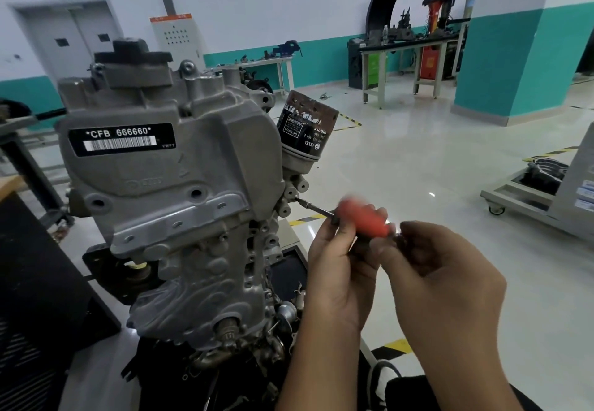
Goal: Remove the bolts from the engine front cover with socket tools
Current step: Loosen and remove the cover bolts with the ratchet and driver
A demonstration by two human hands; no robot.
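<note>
At right edge of engine front cover (167, 166), on the side below the oil filter (303, 131): socket driver (340, 214) engaged on a bolt boss, thin shaft running from the boss out to an orange handle. Handle blurred, so probably being spun (judgement only).

Left hand (340, 266): fingers curled round the forward part of the orange handle, near where the shaft enters it. Right hand (443, 269): fingers curled, fingertips pinching at the rear end of the handle; exact contact partly hidden behind the left hand's knuckles. Neither hand slack, neither released.

Position of task items: cover bolted upright on the engine, label plate (122, 140) facing the camera; worked bolt itself not discernible, hidden inside the socket tip. Boss well ahead of the fingers, with the bare shaft between; no finger touching the cover.

Risks noted:
- Socket slipping off the bolt head if the shaft tilts out of line with the boss; long shaft and rear-end grip make tilt likely. Possible rounding of the head.
- Loosened bolt dropping to the floor or into the clutter of parts below the cover once free, no hand being under the boss.
- Knuckles striking the neighbouring bosses on a sudden slip.

Other bolt holes on the cover face appear vacant; remaining count cannot be determined from this view.
</note>
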